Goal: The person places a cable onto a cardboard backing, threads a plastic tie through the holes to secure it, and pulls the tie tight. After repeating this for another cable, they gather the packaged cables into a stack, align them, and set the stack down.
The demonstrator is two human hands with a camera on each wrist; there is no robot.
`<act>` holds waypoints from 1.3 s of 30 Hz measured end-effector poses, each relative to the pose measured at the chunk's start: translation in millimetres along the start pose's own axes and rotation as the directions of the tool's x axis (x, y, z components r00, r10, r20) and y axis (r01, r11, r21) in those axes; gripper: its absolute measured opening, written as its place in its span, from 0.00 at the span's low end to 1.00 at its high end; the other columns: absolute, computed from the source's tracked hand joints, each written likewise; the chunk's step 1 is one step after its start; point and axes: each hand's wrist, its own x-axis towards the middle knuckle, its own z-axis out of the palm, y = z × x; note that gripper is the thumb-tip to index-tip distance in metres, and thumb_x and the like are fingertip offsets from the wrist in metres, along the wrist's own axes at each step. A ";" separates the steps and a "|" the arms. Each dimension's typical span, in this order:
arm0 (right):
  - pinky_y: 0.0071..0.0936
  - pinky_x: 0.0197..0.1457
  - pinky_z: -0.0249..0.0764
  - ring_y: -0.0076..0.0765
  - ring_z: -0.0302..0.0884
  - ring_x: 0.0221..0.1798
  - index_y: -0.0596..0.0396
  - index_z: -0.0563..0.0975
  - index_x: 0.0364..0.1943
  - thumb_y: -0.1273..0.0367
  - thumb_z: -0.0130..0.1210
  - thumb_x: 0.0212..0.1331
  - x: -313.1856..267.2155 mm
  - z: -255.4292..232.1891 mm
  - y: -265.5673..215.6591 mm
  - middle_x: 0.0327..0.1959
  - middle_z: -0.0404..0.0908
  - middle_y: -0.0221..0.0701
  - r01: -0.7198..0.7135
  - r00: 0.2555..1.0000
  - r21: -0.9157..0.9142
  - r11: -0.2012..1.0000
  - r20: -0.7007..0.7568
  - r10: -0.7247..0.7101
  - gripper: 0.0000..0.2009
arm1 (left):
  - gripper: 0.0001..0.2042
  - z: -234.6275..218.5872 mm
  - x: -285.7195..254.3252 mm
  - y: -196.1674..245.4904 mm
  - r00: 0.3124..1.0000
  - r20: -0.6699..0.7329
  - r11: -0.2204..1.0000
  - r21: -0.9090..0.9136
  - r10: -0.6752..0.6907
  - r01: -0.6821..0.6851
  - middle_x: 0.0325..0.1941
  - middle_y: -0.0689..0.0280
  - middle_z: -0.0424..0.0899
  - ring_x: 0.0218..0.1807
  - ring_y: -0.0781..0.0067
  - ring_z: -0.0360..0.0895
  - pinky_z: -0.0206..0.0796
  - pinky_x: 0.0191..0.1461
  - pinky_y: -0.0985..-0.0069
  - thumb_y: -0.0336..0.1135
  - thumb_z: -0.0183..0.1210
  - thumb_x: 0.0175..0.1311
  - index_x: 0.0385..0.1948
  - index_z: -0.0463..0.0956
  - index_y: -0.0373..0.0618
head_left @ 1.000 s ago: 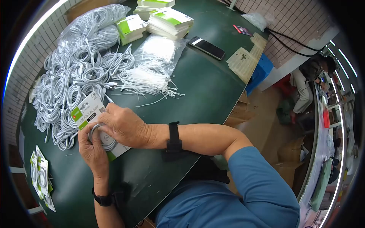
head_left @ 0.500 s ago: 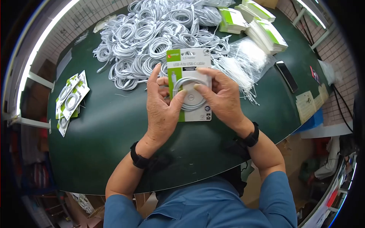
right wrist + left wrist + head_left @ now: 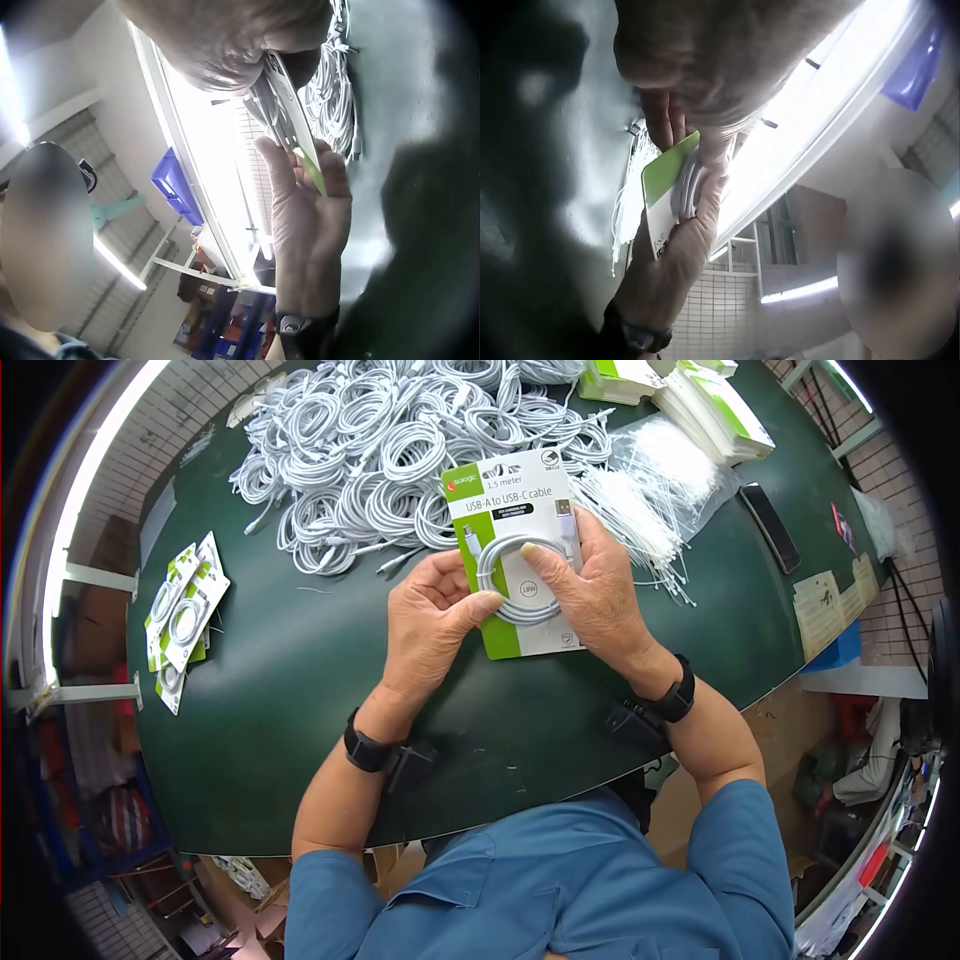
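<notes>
A green and white printed card [image 3: 537,478], labelled as a USB-A to USB-C cable, is held up in front of the cable pile. A coiled light-grey cable [image 3: 527,614] lies against its face, with one plug on each side of the print. My left hand [image 3: 420,622] pinches the card's left side, thumb on the coil and fingers curled behind. On the right side my right hand [image 3: 607,598] grips the card, its thumb pressing the coil's upper right. The left wrist view shows the card [image 3: 667,176] edge-on between both hands.
Beyond the card spreads a large pile of coiled cables [image 3: 410,452]. White cable ties [image 3: 635,525] lie right of it, with stacks of cards [image 3: 712,412] behind. A phone [image 3: 770,528] rests at the right. Several carded cables [image 3: 190,610] lie at the table's left.
The head view has swung round to face the table. My right hand has moved from the card's upper part to its right side. Since half a second ago, the card has tilted slightly.
</notes>
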 end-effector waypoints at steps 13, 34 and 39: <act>0.27 0.52 0.80 0.22 0.82 0.48 0.62 0.78 0.59 0.63 0.64 0.73 6.7 -14.7 -10.3 0.48 0.87 0.33 -0.072 0.994 0.042 0.997 0.081 0.069 0.19 | 0.14 24.3 1.8 55.1 0.633 0.672 -0.036 0.696 0.384 -0.717 0.44 0.72 0.88 0.55 0.63 0.83 0.80 0.55 0.67 0.29 0.76 0.47 0.37 0.86 0.51; 0.28 0.44 0.81 0.25 0.84 0.41 0.63 0.80 0.49 0.64 0.70 0.67 5.0 -13.4 -6.6 0.41 0.88 0.35 0.034 0.998 -0.081 0.996 -0.052 -0.038 0.17 | 0.11 37.0 2.8 14.3 0.644 0.526 0.234 0.644 0.555 -0.728 0.46 0.64 0.84 0.44 0.60 0.83 0.79 0.40 0.70 0.23 0.69 0.51 0.37 0.82 0.44; 0.24 0.53 0.82 0.23 0.84 0.49 0.65 0.78 0.59 0.67 0.67 0.72 7.2 -19.8 -9.6 0.50 0.88 0.35 -0.004 0.999 0.007 1.000 -0.033 0.004 0.19 | 0.16 36.6 -7.5 28.8 0.788 0.068 0.571 0.652 0.612 -0.499 0.47 0.62 0.85 0.43 0.69 0.82 0.77 0.41 0.74 0.23 0.69 0.64 0.52 0.80 0.42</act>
